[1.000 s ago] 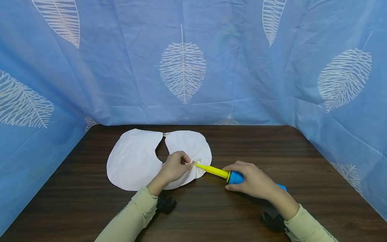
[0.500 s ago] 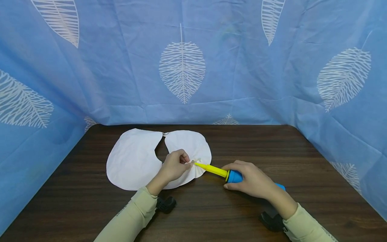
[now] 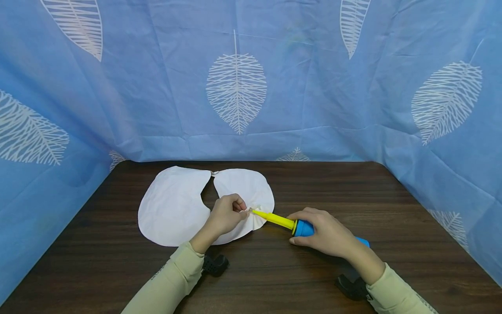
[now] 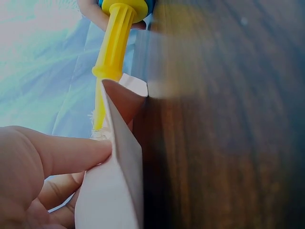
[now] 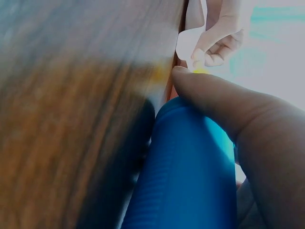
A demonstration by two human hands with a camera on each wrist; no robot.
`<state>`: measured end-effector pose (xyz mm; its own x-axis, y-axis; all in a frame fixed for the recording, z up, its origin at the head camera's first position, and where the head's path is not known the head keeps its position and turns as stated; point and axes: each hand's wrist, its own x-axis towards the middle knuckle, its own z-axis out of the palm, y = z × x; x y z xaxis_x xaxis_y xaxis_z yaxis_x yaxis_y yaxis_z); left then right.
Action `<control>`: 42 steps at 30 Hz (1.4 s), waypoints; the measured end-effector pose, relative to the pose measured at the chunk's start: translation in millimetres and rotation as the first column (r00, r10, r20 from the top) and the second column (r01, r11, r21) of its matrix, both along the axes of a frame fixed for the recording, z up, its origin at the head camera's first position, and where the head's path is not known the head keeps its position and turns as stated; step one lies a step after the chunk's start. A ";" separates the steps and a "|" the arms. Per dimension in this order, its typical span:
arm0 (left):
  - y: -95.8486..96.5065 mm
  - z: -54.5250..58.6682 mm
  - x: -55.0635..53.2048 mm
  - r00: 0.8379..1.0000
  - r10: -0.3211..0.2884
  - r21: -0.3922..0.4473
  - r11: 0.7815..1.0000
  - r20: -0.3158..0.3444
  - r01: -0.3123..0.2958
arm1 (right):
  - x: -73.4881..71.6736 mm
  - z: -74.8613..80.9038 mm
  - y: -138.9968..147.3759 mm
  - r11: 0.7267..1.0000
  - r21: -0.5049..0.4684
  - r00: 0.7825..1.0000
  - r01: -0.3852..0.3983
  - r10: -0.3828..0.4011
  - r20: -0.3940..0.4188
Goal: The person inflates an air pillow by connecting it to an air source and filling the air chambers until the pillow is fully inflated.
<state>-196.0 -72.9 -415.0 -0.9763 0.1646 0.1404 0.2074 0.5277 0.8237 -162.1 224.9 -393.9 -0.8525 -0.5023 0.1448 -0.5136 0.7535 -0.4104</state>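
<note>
A flat white inflatable neck pillow (image 3: 168, 209) lies on the table, its two lobes meeting at a small fastening at the far side. On the right lobe, my left hand (image 3: 225, 216) pinches the puckered material at the valve between thumb and finger. The tip of the hand pump's yellow nozzle (image 3: 276, 219) meets that spot; whether it sits inside the valve is hard to see. My right hand (image 3: 327, 231) grips the pump's blue body (image 3: 303, 229), largely covering it. In the left wrist view, the pillow's edge (image 4: 112, 191) stands raised by the thumb. The right wrist view shows the ribbed blue barrel (image 5: 186, 167) low along the tabletop.
The dark wood-grain table (image 3: 392, 209) reaches back to a blue curtain (image 3: 298, 96) with white leaf prints, which also hangs along both sides. Black wrist-worn devices (image 3: 215, 266) sit under both forearms, close to the tabletop.
</note>
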 end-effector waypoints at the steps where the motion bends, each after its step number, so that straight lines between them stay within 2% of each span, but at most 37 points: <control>1: 0.1 0.0 0.0 1.000 0.000 -0.002 1.000 -0.003 0.000 | 0.0 -0.3 0.0 1.000 -0.001 1.000 0.000 0.000 -0.003; 8: 0.9 1.3 0.9 1.000 0.018 0.007 1.000 -0.015 -0.018 | 0.0 -2.3 -1.4 1.000 0.007 1.000 0.013 -0.013 0.000; 16: 1.2 2.0 0.8 0.996 0.043 0.038 0.998 -0.077 -0.040 | 0.6 -0.8 -3.4 1.000 0.015 1.000 0.012 -0.012 -0.002; 24: 2.6 2.2 0.6 0.997 0.058 0.082 0.995 -0.059 -0.053 | 1.2 -1.0 -3.7 1.000 0.010 1.000 0.019 -0.019 -0.007; 38: 0.2 3.5 1.6 0.995 0.076 0.095 0.993 -0.068 -0.069 | -0.2 -0.8 -2.3 1.000 0.013 1.000 -0.012 0.012 -0.018; 42: 0.4 3.1 1.4 0.995 0.093 0.099 0.991 -0.038 -0.089 | -1.0 -0.8 -2.4 1.000 0.016 0.999 -0.019 0.019 -0.027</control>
